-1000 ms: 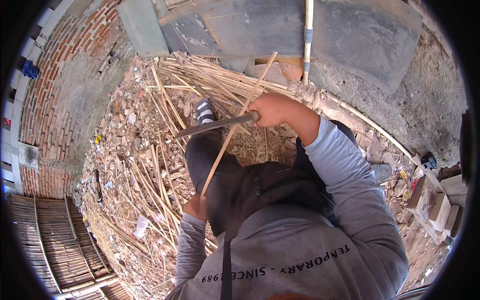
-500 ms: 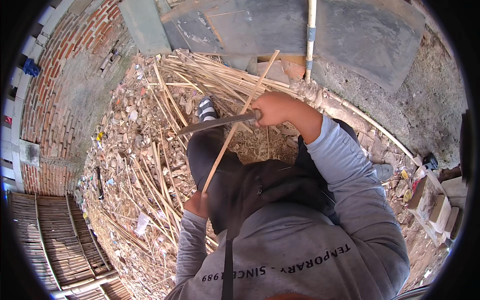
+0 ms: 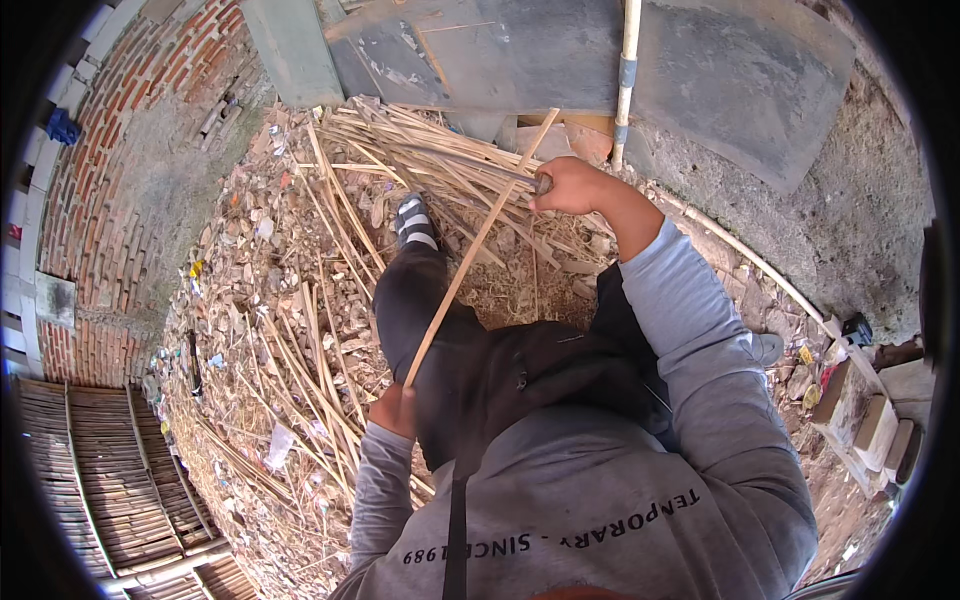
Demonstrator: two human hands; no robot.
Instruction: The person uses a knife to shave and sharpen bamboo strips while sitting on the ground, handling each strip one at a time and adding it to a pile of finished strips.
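My left hand, beside my left thigh, is closed round the lower end of a long, pale bamboo strip. The strip slants up and away to the right across my leg, its far end over the scattered bamboo. My right hand grips the handle of a machete. Its dark blade points left, seen nearly edge-on, and crosses the strip near its far end. Whether the blade touches the strip I cannot tell.
A pile of bamboo strips lies ahead, with more strips on the littered ground at left. Dark panels and a pale pipe stand beyond. A brick wall rises at far left, wooden blocks at right.
My right hand has moved up and slightly right with the machete, whose blade has turned from broad to nearly edge-on, farther along the strip. My left hand and the strip have barely moved.
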